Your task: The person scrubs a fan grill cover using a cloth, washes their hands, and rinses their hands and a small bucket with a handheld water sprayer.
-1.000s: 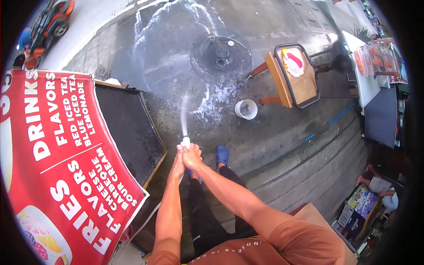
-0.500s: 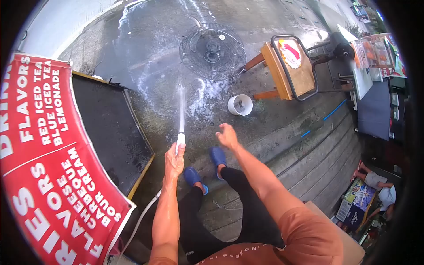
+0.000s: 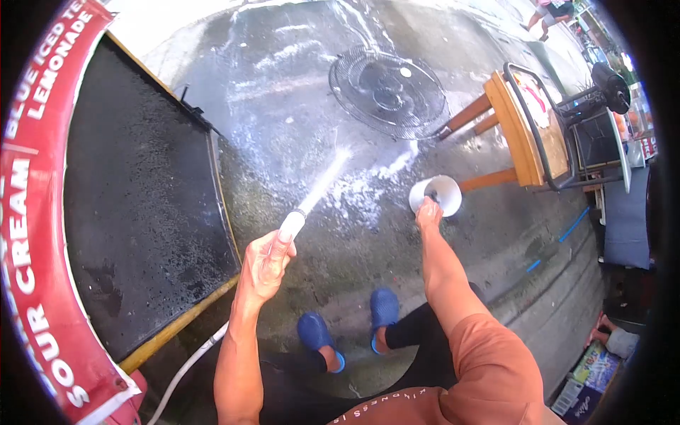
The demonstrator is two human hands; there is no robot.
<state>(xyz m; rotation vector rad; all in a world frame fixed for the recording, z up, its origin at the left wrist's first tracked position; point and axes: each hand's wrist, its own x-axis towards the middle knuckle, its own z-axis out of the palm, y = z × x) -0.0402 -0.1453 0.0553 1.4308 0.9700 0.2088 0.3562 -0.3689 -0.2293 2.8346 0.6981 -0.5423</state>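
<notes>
Farthest left of the white bucket [image 3: 449, 191], a red banner [image 3: 44, 283] is hanging along a black board [image 3: 145, 212]; a pale hose [image 3: 185, 374] is running up, well left of the bucket, to the left hand [image 3: 265, 268], whose fingers are clamping around the white nozzle [image 3: 292, 226]; water [image 3: 324, 183] is jetting from it towards foam [image 3: 358, 200] left of the bucket; a round black grille [image 3: 382, 99] is lying beyond and left of the bucket; the right hand [image 3: 428, 214] is reaching over the bucket's near edge, fingertips meeting something dark [image 3: 433, 194] inside, though I cannot tell whether they are gripping it; a wooden stool [image 3: 511, 134] is standing just right of the bucket.
</notes>
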